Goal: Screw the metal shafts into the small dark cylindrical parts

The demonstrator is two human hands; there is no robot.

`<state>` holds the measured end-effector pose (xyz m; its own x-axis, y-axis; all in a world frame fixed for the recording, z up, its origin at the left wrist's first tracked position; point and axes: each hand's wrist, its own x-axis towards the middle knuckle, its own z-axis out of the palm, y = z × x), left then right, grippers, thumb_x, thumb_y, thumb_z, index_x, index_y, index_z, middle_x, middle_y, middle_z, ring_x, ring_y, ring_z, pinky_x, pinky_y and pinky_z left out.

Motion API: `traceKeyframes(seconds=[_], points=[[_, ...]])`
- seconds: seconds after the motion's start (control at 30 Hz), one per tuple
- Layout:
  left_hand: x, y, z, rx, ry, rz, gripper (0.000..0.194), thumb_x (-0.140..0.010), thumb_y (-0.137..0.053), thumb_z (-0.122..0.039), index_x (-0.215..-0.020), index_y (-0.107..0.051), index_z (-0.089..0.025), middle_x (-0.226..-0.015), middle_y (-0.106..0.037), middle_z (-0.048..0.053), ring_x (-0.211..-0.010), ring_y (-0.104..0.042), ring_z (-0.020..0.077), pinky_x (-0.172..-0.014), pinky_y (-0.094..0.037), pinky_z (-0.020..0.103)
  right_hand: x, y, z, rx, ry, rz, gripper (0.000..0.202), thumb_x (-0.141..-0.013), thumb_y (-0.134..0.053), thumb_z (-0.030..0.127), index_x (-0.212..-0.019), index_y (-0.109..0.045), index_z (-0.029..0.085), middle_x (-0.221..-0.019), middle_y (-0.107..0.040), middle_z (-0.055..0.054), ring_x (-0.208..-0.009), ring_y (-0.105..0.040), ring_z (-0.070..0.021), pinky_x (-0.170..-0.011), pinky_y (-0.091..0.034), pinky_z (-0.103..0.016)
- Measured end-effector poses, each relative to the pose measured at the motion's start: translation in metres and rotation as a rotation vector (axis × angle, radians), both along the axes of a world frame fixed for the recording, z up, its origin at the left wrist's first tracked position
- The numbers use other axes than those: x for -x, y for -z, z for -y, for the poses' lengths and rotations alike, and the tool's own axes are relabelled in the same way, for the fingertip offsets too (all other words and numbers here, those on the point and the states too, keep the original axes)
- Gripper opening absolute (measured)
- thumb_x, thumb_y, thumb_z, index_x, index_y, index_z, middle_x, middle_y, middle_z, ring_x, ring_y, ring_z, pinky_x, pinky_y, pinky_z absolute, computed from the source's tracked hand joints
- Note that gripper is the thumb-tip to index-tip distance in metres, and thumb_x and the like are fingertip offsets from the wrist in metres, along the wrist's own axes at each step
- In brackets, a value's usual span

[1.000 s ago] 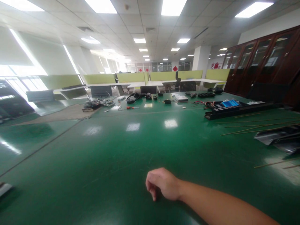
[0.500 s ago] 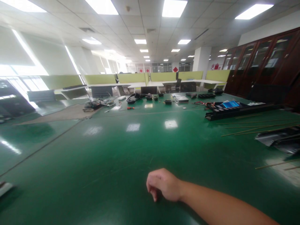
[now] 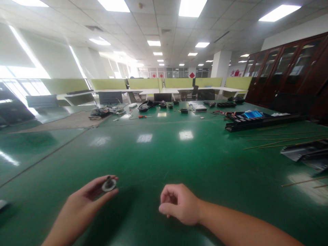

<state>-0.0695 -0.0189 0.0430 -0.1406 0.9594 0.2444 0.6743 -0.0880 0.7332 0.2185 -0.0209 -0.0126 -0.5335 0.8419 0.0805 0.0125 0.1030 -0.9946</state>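
Between the thumb and fingers of my left hand (image 3: pixel 87 201) is a small round metal part (image 3: pixel 109 184), with a pale rim and a dark stub on top, held above the green table (image 3: pixel 143 164). My right hand (image 3: pixel 180 205) is to the right of it, near the table surface, with its fingers curled inward. The inside of that hand is shadowed, and whether it holds anything small cannot be made out.
A screwdriver (image 3: pixel 145 117), a white box (image 3: pixel 199 108) and black parts lie at the far side. On the right are a long black tray (image 3: pixel 263 122), thin rods (image 3: pixel 271 139) and black metal channels (image 3: pixel 304 150). A cloth (image 3: pixel 58 123) lies far left.
My left hand has come into view from the lower left with the round metal part. My right hand has turned slightly, its thumb now showing in front of the curled fingers.
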Motion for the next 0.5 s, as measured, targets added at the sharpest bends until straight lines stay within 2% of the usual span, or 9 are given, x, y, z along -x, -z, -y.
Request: traceKeyframes(seconds=[0.03, 0.07, 0.13, 0.23, 0.3, 0.37, 0.43, 0.5], points=[[-0.009, 0.000, -0.014, 0.087, 0.120, 0.058, 0.069, -0.066, -0.075, -0.072, -0.112, -0.067, -0.021, -0.106, -0.075, 0.004, -0.100, -0.070, 0.0282, -0.100, -0.053, 0.050, -0.001, 0.000, -0.001, -0.048, 0.077, 0.041, 0.013, -0.078, -0.069, 0.024, -0.083, -0.059, 0.018, -0.063, -0.056, 0.004, -0.053, -0.049, -0.0103, -0.053, -0.038, -0.021], [-0.021, 0.001, -0.027, 0.108, 0.199, 0.079, 0.070, -0.063, -0.079, -0.068, -0.111, -0.068, -0.018, -0.105, -0.075, 0.007, -0.099, -0.070, 0.0300, -0.100, -0.053, 0.050, -0.001, 0.001, -0.002, -0.092, 0.163, 0.083, 0.012, -0.078, -0.068, 0.020, -0.085, -0.059, 0.018, -0.064, -0.055, 0.005, -0.054, -0.048, -0.0103, -0.053, -0.037, -0.022], [-0.047, 0.004, -0.046, 0.084, 0.323, 0.031, 0.057, -0.071, -0.077, -0.057, -0.113, -0.069, -0.020, -0.107, -0.075, 0.007, -0.098, -0.070, 0.0295, -0.097, -0.054, 0.047, -0.003, 0.004, -0.006, -0.156, 0.328, 0.138, 0.016, -0.078, -0.065, 0.015, -0.091, -0.057, 0.020, -0.069, -0.056, 0.004, -0.058, -0.050, -0.0112, -0.056, -0.039, -0.022], [-0.081, 0.015, -0.054, -0.041, 0.460, -0.066, 0.034, -0.082, -0.069, -0.043, -0.110, -0.072, -0.023, -0.108, -0.073, 0.007, -0.099, -0.067, 0.0262, -0.094, -0.054, 0.041, -0.005, 0.011, -0.012, -0.219, 0.507, 0.158, 0.034, -0.073, -0.064, 0.008, -0.103, -0.053, 0.022, -0.088, -0.060, 0.001, -0.074, -0.057, -0.0142, -0.068, -0.046, -0.025], [-0.092, 0.028, -0.049, -0.078, 0.552, -0.082, 0.030, -0.088, -0.064, -0.039, -0.115, -0.070, -0.025, -0.108, -0.071, 0.007, -0.099, -0.066, 0.0239, -0.090, -0.054, 0.037, -0.006, 0.013, -0.014, -0.246, 0.542, 0.188, 0.048, -0.070, -0.065, 0.006, -0.113, -0.050, 0.023, -0.098, -0.060, -0.001, -0.082, -0.059, -0.0157, -0.075, -0.048, -0.028], [-0.094, 0.039, -0.043, -0.082, 0.648, -0.103, 0.031, -0.091, -0.061, -0.036, -0.120, -0.067, -0.027, -0.110, -0.070, 0.006, -0.100, -0.065, 0.0227, -0.091, -0.053, 0.036, -0.006, 0.014, -0.013, -0.245, 0.508, 0.224, 0.057, -0.069, -0.065, 0.004, -0.120, -0.048, 0.024, -0.098, -0.060, -0.001, -0.082, -0.059, -0.0162, -0.076, -0.048, -0.029], [-0.092, 0.047, -0.039, -0.109, 0.702, -0.130, 0.033, -0.090, -0.063, -0.033, -0.123, -0.065, -0.029, -0.112, -0.070, 0.007, -0.105, -0.064, 0.0237, -0.095, -0.051, 0.037, -0.006, 0.012, -0.011, -0.260, 0.479, 0.235, 0.059, -0.068, -0.063, 0.002, -0.120, -0.048, 0.025, -0.099, -0.060, -0.001, -0.083, -0.060, -0.0163, -0.076, -0.048, -0.028], [-0.090, 0.050, -0.037, -0.135, 0.692, -0.141, 0.036, -0.088, -0.065, -0.030, -0.123, -0.064, -0.029, -0.114, -0.069, 0.007, -0.108, -0.062, 0.0249, -0.096, -0.050, 0.038, -0.007, 0.010, -0.009, -0.277, 0.462, 0.239, 0.054, -0.068, -0.060, 0.001, -0.116, -0.050, 0.025, -0.101, -0.061, 0.000, -0.084, -0.060, -0.0162, -0.077, -0.048, -0.028]])
